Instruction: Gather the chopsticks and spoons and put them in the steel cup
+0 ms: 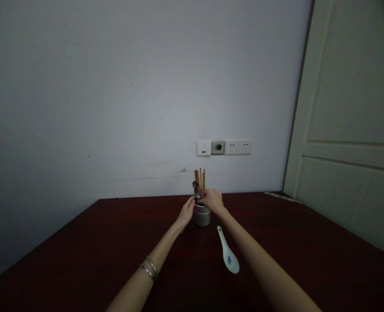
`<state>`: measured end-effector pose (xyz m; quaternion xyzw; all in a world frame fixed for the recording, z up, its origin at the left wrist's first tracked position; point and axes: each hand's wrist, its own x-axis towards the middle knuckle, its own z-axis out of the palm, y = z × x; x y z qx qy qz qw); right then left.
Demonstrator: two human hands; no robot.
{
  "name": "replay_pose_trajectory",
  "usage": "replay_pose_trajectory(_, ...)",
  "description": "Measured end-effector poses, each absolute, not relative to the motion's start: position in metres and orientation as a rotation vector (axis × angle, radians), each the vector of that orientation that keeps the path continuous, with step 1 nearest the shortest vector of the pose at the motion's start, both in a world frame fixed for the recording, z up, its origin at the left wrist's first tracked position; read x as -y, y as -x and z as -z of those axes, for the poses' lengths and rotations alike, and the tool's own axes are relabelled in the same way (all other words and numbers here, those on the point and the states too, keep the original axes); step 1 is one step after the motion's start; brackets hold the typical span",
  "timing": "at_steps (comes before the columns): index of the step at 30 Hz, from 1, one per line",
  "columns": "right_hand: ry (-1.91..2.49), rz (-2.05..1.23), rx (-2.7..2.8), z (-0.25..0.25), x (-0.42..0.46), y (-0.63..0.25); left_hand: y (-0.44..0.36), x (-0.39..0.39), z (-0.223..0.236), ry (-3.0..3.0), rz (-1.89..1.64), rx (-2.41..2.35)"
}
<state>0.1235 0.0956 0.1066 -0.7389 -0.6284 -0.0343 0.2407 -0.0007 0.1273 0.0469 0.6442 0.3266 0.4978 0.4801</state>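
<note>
A grey metal utensil holder (202, 216) with a perforated front stands upright on the dark red table. My left hand (186, 213) rests against its left side, fingers stretched up along the wall to the rim. Over the holder's mouth, my right hand (212, 200) is closed in a pinch on a shiny metal spoon, mostly hidden by the fingers. Several wooden chopsticks (200, 177) rise from the holder behind the hands. Metal spoons (195, 185) stand among them, bowls up. A white ceramic spoon (228, 253) with a blue pattern lies on the table near my right forearm.
The dark red table (81, 251) reaches back to a pale wall (129, 86). Sockets and a switch (224, 147) are set in the wall above the holder. At the right stands a panelled white door (351, 108). A flat strip (281, 197) lies along the table's back right edge.
</note>
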Motion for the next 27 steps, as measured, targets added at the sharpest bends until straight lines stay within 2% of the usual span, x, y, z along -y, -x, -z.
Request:
replay_pose_trajectory(10, 2.015, 0.188, 1.695, -0.113, -0.088, -0.128, 0.002, -0.130, -0.045, -1.525, -1.211, -0.779)
replay_pose_trajectory(22, 1.676, -0.282, 1.629, -0.097, -0.082, -0.173, 0.005, -0.125, -0.047, -1.489, -1.165, -0.762)
replay_pose_trajectory(27, 1.643, -0.351, 1.550, -0.082, -0.073, -0.191, 0.008, -0.126, -0.048, -1.460, -1.078, -0.848)
